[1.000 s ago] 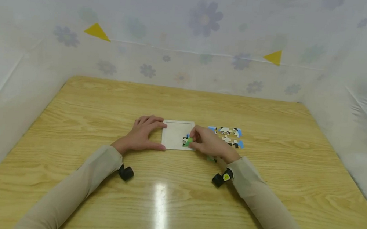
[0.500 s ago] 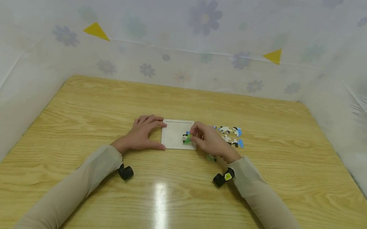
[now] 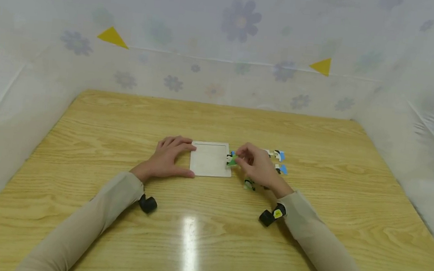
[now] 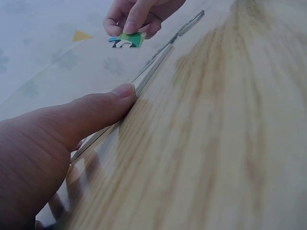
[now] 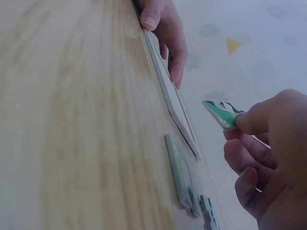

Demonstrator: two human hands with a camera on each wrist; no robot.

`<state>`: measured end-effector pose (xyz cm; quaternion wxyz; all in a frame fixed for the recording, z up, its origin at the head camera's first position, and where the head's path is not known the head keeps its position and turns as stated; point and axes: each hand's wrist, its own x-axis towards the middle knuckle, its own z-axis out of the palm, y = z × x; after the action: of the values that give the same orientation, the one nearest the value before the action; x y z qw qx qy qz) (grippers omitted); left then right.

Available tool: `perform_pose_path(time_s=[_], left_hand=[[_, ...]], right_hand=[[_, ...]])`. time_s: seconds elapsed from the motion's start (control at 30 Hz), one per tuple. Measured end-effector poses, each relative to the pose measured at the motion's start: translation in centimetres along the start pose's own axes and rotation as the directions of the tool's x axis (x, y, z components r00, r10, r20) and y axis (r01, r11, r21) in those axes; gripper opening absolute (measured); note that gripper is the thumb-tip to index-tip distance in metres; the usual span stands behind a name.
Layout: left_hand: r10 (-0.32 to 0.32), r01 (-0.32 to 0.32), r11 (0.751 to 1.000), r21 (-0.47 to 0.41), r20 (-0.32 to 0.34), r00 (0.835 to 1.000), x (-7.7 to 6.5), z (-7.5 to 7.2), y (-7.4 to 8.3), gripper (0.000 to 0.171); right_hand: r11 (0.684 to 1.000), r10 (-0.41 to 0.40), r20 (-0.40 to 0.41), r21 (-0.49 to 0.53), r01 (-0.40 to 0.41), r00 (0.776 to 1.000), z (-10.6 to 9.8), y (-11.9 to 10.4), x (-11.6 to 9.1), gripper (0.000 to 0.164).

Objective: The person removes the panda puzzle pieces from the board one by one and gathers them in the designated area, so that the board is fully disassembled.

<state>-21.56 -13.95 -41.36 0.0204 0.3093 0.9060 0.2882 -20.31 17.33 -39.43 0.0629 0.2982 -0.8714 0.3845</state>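
Note:
A white square puzzle tray (image 3: 210, 160) lies flat on the wooden table, its inside bare. My left hand (image 3: 168, 157) rests at its left side, fingers spread; the thumb (image 4: 103, 108) lies straight on the near edge. Between thumb and fingers, my right hand (image 3: 259, 165) pinches a green puzzle piece (image 3: 232, 159) with black, white and blue on it. Both wrist views show the piece held in the air, apart from the tray; from the head it appears over the tray's right edge. Part of the loose pieces is hidden under the right hand.
Loose panda puzzle pieces (image 3: 280, 155) lie right of the tray, partly behind the right hand. A greenish piece (image 3: 249, 185) lies nearer me, below that hand. White flowered sheeting (image 3: 222, 79) hangs behind and beside the table.
My right hand has lifted the green piece out of the tray's lower right corner and moved it right, to the tray's right edge. My left hand has stayed in place.

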Motion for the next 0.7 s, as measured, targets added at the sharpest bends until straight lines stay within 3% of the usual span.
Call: perform_pose_path(time_s=[0.33, 0.53, 0.7], left_hand=[[0.005, -0.005, 1.000, 0.004, -0.001, 1.000, -0.1, 0.1, -0.1, 0.075], [0.008, -0.008, 1.000, 0.002, -0.005, 1.000, 0.0, 0.2, -0.1, 0.076], [0.008, -0.008, 1.000, 0.008, -0.006, 1.000, 0.0, 0.1, -0.1, 0.076]], right_hand=[[0.997, 0.068, -0.012, 0.028, -0.068, 0.998, -1.0, 0.4, -1.6, 0.006], [0.997, 0.077, -0.059, 0.032, -0.075, 0.995, -2.0, 0.9, -3.0, 0.006], [0.990, 0.139, -0.087, 0.036, -0.136, 0.986, -3.2, 1.3, -4.4, 0.006]])
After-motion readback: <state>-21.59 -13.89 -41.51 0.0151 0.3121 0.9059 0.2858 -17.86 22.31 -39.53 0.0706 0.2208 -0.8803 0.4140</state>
